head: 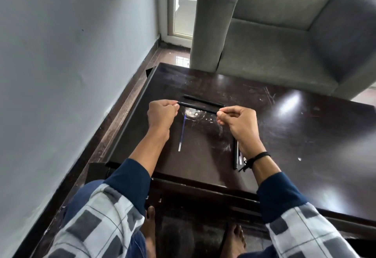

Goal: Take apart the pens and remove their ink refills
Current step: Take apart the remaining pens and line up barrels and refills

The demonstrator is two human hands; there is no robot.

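I hold a black pen (pixel 196 107) level above the dark table (pixel 284 127). My left hand (pixel 161 114) pinches its left end and my right hand (pixel 237 120) pinches its right end. Just behind it a second black pen (pixel 203 100) lies flat on the table. A thin clear refill with blue ink (pixel 182 133) lies between my hands, pointing toward me. Under my right wrist rest a black pen barrel (pixel 236 156) and a few small pen parts (pixel 241 157), partly hidden by the wrist.
A grey armchair (pixel 284 34) stands right behind the table's far edge. A grey wall (pixel 71 64) runs along the left, with a narrow strip of floor beside the table. My bare feet (pixel 234 239) show below the table's near edge.
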